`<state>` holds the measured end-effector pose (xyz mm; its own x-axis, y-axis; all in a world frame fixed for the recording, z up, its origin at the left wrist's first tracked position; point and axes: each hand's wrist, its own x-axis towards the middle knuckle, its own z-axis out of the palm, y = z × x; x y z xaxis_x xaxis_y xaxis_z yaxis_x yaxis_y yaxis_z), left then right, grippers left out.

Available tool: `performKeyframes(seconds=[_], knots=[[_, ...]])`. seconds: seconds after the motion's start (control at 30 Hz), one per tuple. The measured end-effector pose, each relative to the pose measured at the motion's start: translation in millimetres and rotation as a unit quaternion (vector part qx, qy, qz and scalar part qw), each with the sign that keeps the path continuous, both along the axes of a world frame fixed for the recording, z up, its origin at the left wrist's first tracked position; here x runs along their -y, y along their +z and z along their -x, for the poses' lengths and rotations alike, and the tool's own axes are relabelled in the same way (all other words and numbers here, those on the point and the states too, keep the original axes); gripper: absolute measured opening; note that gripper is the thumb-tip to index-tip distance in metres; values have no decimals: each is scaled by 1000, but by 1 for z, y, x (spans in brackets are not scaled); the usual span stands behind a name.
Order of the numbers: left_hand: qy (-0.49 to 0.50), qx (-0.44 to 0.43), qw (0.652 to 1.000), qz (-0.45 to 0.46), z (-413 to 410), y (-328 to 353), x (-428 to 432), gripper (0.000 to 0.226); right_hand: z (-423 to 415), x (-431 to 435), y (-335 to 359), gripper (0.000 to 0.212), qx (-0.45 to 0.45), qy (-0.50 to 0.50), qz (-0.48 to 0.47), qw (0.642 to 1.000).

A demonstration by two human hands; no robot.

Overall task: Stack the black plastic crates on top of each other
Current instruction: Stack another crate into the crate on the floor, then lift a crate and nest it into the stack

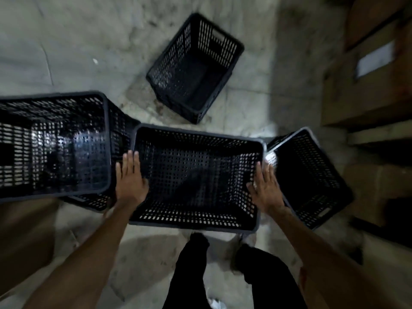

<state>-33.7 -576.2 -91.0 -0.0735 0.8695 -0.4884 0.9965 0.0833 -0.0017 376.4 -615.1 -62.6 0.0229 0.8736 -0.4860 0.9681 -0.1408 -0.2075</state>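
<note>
A black perforated plastic crate (196,175) is right in front of me, open side up. My left hand (130,177) lies flat against its left end wall, thumb inside the rim. My right hand (265,188) presses on its right end wall the same way. A stack of black crates (53,143) rises high at the left, a lower crate showing beneath it. Another black crate (310,177) sits tilted at the right, and a single one (194,68) lies on the floor farther ahead.
The floor (89,52) is grey stained concrete. Cardboard boxes (367,81) are piled along the right side, and another brown box (24,237) stands at the lower left. My legs in dark trousers (196,270) are below the crate.
</note>
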Motion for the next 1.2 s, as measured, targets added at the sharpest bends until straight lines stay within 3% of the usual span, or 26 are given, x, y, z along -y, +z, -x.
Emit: performKeyframes(seconds=[0.13, 0.27, 0.53, 0.67, 0.83, 0.97, 1.1, 1.2], knots=[[109, 113, 987, 37, -53, 68, -31, 81, 1, -30, 75, 73, 1, 23, 8, 1000], [129, 196, 971, 38, -96, 114, -69, 77, -12, -73, 124, 71, 2, 28, 4, 1000], [298, 316, 901, -13, -165, 128, -170, 67, -45, -227, 122, 68, -20, 61, 13, 998], [388, 319, 864, -40, -194, 62, -233, 63, -47, -325, 44, 67, -23, 124, 28, 992], [495, 303, 813, -49, -208, -82, -311, 65, -46, -438, -115, 67, 20, 256, -10, 967], [543, 255, 799, -54, -206, -200, -347, 80, -40, -496, -238, 62, 33, 327, -32, 944], [572, 209, 790, -78, -202, -274, -359, 93, -29, -530, -309, 62, 61, 309, -52, 948], [572, 161, 796, -117, -196, -309, -366, 90, -30, -558, -333, 68, 78, 255, -90, 960]])
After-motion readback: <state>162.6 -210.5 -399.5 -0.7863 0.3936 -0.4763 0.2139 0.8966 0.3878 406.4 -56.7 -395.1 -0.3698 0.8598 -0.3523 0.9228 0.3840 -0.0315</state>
